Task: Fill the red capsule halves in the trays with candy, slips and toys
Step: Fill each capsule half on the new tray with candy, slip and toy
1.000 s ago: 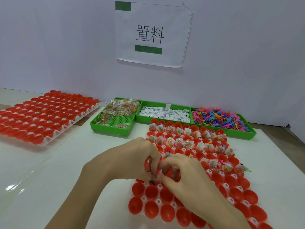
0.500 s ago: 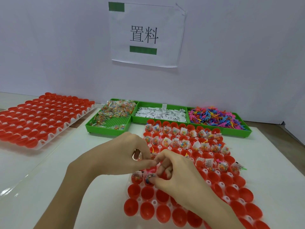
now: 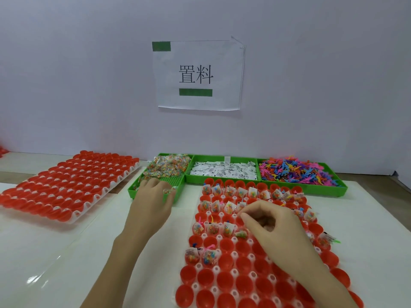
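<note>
A white tray of red capsule halves (image 3: 227,282) lies in front of me. Its far rows hold candy packets, slips and toys; the near rows are bare. My left hand (image 3: 153,203) reaches into the green candy bin (image 3: 133,194), and a candy packet (image 3: 168,191) sits pinched between its thumb and forefinger. My right hand (image 3: 272,225) hovers over the tray's middle rows with curled fingers. Its thumb and forefinger tips meet above a capsule, and I cannot see whether they hold anything. Behind the tray are the green bins of white slips (image 3: 222,172) and of coloured toys (image 3: 293,172).
A second tray of red capsule halves (image 3: 73,185) lies at the left, tilted over a table edge. A paper sign (image 3: 198,74) hangs on the white wall behind the bins. White tabletop (image 3: 66,263) spreads between the two trays.
The hands were together over the tray's left rows; now my left hand has gone forward into the candy bin, and my right hand has shifted right and farther up the tray.
</note>
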`<action>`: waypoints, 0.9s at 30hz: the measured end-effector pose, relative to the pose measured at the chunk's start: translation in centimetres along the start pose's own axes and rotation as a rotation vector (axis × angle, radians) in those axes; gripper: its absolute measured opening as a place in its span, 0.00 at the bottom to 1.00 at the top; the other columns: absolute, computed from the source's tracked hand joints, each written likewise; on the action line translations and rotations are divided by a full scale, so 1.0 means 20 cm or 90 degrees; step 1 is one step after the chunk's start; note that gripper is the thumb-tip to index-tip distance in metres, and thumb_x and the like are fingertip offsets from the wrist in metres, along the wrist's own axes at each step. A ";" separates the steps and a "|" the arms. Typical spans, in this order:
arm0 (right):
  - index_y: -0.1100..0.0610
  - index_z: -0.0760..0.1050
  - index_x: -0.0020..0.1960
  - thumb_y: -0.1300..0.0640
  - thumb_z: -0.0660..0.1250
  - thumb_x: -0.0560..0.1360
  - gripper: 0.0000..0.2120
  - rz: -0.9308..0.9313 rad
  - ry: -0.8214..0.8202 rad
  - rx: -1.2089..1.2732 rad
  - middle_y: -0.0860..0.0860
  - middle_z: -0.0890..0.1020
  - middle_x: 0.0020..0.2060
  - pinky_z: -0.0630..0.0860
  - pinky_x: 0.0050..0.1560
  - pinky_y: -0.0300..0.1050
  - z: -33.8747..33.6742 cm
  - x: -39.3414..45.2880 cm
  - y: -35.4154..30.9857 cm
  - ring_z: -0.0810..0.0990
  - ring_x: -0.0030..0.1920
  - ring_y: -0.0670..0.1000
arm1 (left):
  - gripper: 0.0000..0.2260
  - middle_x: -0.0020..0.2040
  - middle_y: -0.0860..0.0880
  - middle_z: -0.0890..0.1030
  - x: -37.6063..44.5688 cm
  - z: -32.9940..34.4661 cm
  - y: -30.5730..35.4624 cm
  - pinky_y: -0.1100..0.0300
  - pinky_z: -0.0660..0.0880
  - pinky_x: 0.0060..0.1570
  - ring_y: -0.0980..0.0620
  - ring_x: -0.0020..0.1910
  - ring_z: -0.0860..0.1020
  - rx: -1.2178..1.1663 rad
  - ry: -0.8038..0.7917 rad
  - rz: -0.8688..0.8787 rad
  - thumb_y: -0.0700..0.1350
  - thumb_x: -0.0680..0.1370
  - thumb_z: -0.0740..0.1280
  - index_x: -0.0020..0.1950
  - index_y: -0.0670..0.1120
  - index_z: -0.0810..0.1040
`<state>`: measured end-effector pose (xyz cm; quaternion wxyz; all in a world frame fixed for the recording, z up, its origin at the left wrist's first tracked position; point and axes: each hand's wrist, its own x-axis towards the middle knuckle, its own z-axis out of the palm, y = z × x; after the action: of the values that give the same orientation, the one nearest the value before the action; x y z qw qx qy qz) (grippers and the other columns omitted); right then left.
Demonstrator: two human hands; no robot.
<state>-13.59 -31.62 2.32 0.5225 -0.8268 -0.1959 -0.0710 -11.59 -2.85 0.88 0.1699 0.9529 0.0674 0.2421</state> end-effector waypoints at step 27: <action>0.47 0.83 0.44 0.53 0.70 0.79 0.07 0.027 0.074 0.044 0.44 0.85 0.37 0.79 0.44 0.34 -0.07 0.02 0.05 0.83 0.40 0.44 | 0.12 0.42 0.48 0.86 0.43 0.08 -0.07 0.55 0.81 0.43 0.51 0.41 0.83 0.145 -0.209 0.117 0.28 0.74 0.68 0.46 0.43 0.87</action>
<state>-12.66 -33.23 2.28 0.5624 -0.8069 -0.1496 -0.1011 -3.38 -0.26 2.89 0.0474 0.9947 -0.0213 0.0888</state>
